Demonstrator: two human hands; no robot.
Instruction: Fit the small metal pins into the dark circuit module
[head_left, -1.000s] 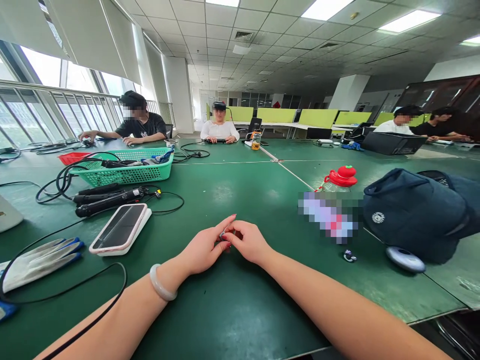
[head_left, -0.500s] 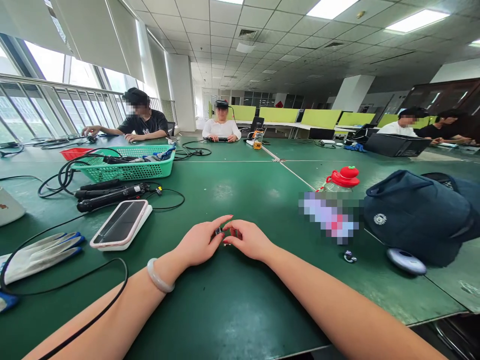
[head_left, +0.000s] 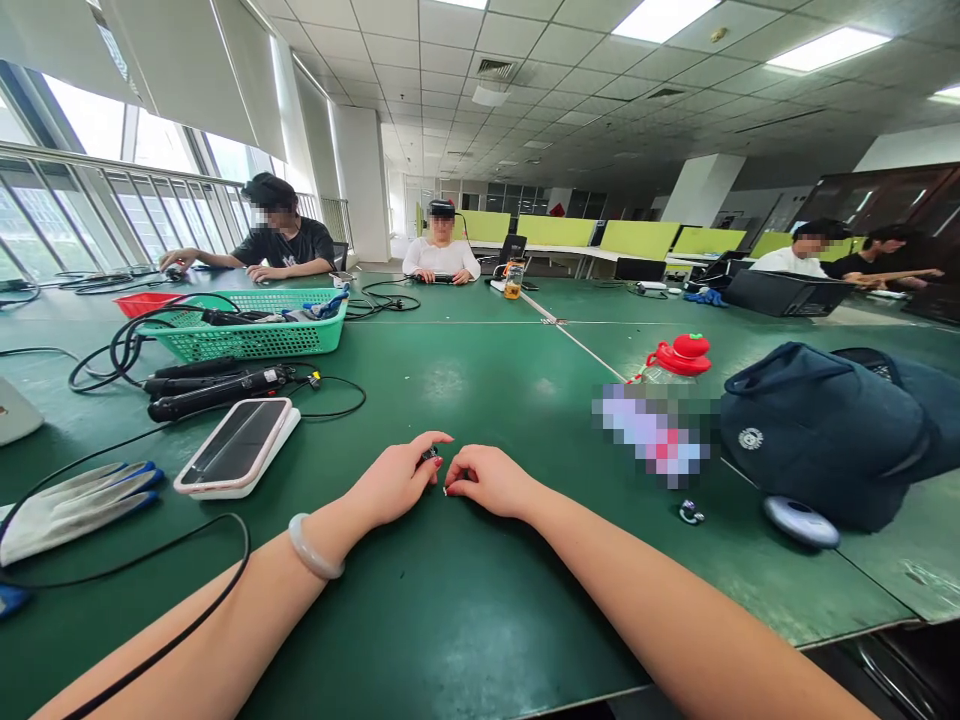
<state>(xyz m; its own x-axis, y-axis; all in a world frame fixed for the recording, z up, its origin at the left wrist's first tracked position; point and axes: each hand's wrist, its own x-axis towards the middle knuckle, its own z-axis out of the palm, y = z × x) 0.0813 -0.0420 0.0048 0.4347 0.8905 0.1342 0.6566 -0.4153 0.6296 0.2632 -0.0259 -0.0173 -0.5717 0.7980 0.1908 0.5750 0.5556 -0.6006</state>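
Round white emblem showed on the navy backpack, its lettering too small to read; white print on the far-left person's black T-shirt was equally illegible; small glossy black piece with silvery glints, perhaps an earbud, sat between the left hand's thumb and fingers, grasped; right hand, just beside it, had thumb and fingertips pinched on a tiny pale bit; both were over the green table, between a pink-edged smartphone and an oval case.
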